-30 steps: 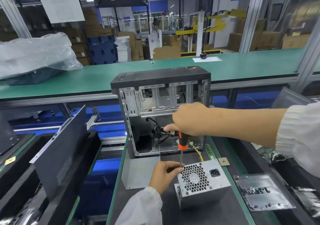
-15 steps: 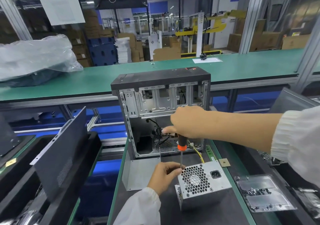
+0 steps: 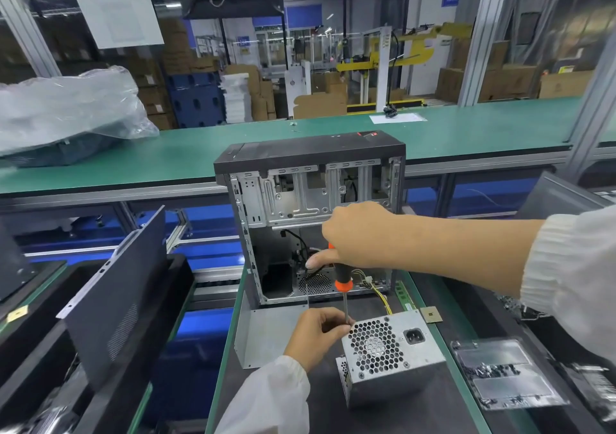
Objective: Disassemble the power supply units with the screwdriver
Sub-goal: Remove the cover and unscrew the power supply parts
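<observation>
A silver power supply unit [image 3: 393, 360] with a honeycomb fan grille sits on the dark mat, its grille face tilted up toward me. My right hand [image 3: 356, 233] grips the black and orange handle of a screwdriver [image 3: 342, 282] held upright, tip down at the unit's upper left corner. My left hand [image 3: 318, 333] pinches the shaft near the tip, beside that corner. Yellow wires run from the unit toward the open computer case [image 3: 310, 220] standing behind it.
A loose metal side panel [image 3: 266, 337] lies left of the unit. A clear tray [image 3: 510, 377] holding several screws sits to the right. A small chip [image 3: 431, 314] lies by the mat's green edge. Dark case panels [image 3: 113, 300] lean in bins on the left.
My right hand with the screwdriver handle has shifted slightly and turned a little. The left hand and the power supply unit stay where they were.
</observation>
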The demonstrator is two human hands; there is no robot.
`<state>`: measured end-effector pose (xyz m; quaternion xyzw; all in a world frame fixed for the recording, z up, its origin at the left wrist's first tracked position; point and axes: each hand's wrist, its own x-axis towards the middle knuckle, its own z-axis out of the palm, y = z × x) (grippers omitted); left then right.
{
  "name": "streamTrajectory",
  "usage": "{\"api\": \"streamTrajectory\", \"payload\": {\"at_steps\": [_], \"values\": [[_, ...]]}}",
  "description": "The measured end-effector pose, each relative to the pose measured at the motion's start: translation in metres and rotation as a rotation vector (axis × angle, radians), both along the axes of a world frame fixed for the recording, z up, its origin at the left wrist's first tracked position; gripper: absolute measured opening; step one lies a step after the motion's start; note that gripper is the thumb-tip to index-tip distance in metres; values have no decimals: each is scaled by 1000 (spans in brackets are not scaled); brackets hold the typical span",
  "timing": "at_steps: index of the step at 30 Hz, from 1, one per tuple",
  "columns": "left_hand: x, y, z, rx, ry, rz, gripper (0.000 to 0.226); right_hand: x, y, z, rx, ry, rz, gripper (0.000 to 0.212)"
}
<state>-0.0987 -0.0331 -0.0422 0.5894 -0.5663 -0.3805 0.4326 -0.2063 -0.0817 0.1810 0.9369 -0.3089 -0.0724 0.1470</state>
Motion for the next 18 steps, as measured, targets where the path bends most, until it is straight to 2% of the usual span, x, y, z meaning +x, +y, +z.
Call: {"api": "streamTrajectory", "payload": {"at_steps": [1, 2, 4, 5, 7, 9, 10, 12, 14, 16, 18], "values": [[1, 0, 0, 2, -6, -10, 15, 0, -2, -3, -70, 15, 33, 63], [2, 0, 1, 4, -9, -23, 15, 0, -2, -2, -54, 33, 62, 54], [4, 0, 2, 8, -1, -46, 14, -3, -7, 6, 172, 84, 111, 23], [5, 0, 2, 11, 5, -51, 14, -4, -10, 10, 301, 111, 120, 16], [7, 0, 2, 15, 1, -55, 15, -5, -12, 15, 494, 150, 107, 30], [6, -1, 2, 13, -3, -50, 15, -6, -12, 13, 551, 111, 65, 37], [5, -1, 2, 11, -1, -42, 14, -6, -9, 9, 516, 73, 33, 45], [4, -1, 2, 10, 5, -26, 13, -4, -4, 3, 277, 21, 2, 61], [4, -1, 2, 22, 12, -31, 14, -2, -3, -3, 56, 4, 12, 61], [7, 0, 2, 43, 42, -73, 16, -2, -4, -1, 51, 57, 58, 46], [10, 1, 3, 62, 76, -113, 19, -4, -8, 8, 224, 114, 125, 19]]}}
